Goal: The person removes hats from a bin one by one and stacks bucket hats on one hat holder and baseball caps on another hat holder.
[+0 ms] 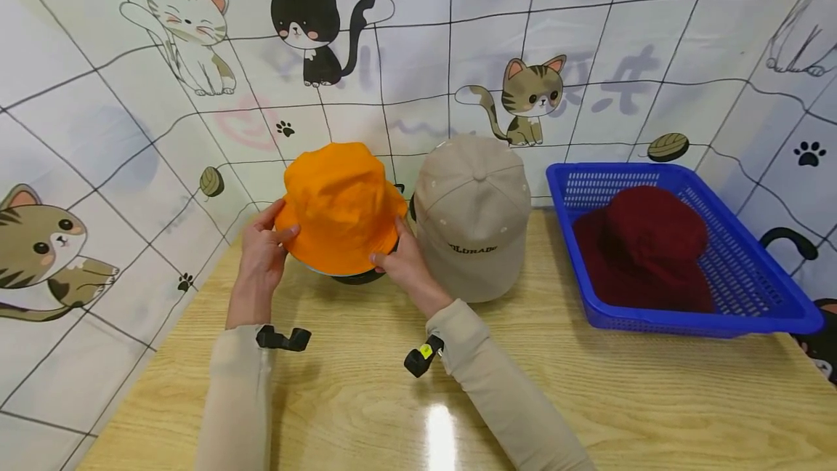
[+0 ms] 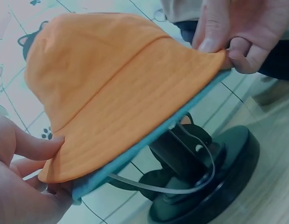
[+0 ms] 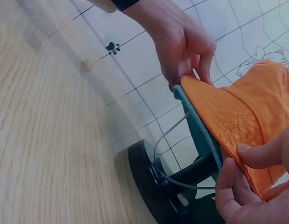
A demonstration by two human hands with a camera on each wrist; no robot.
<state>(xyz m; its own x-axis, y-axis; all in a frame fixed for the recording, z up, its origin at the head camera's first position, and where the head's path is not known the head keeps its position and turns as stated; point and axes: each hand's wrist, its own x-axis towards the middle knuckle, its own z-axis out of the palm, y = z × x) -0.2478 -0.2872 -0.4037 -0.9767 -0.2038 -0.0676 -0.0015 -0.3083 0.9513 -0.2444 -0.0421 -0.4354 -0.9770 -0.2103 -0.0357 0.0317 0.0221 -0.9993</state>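
Observation:
An orange bucket hat [image 1: 336, 209] sits over a black stand with a round base [image 2: 247, 158]. My left hand [image 1: 261, 249] pinches the left side of its brim between thumb and fingers. On the other side, my right hand [image 1: 408, 260] pinches the brim's front right edge. Teal fabric [image 2: 135, 154] shows under the orange brim in both wrist views; whether it is a lining or a separate hat, I cannot tell. A thin grey cord [image 3: 156, 151] loops down beside the stand's post [image 3: 195, 171].
Just right of the orange hat stands a beige baseball cap [image 1: 474, 216] with dark lettering. Farther right, a blue plastic basket [image 1: 693, 324] holds a dark red hat [image 1: 654, 238]. A cat-patterned sheet [image 1: 418, 57] covers the wall behind the wooden table [image 1: 353, 384].

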